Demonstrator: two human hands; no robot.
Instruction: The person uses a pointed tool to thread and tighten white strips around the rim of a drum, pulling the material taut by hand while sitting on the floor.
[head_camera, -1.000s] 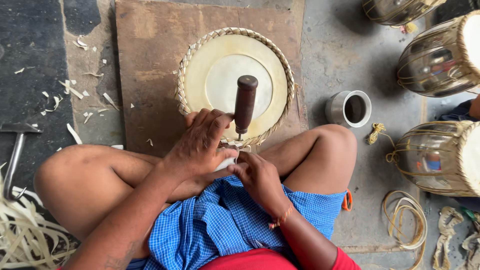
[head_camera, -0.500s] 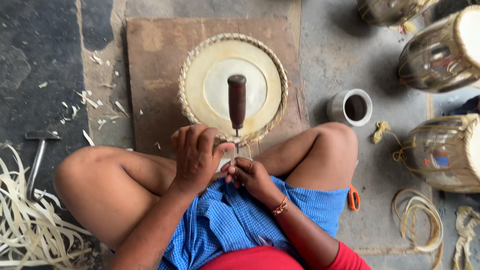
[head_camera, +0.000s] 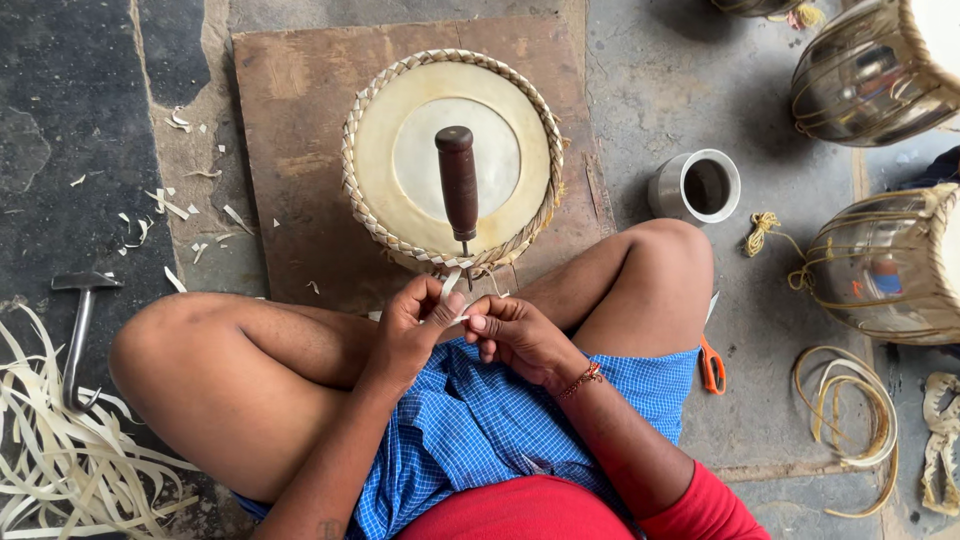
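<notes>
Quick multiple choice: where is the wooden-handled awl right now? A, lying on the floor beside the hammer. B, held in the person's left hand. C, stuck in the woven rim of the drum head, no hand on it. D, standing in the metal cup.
C: the awl stands in the drum head rim, while the left hand and right hand pinch a pale strip below it.

Bare floor (head_camera: 640, 90) at upper centre leaves passing room; the awl (head_camera: 460, 185) stands upright on the drum head (head_camera: 450, 150), and 2 knees flank both hands at centre.
</notes>
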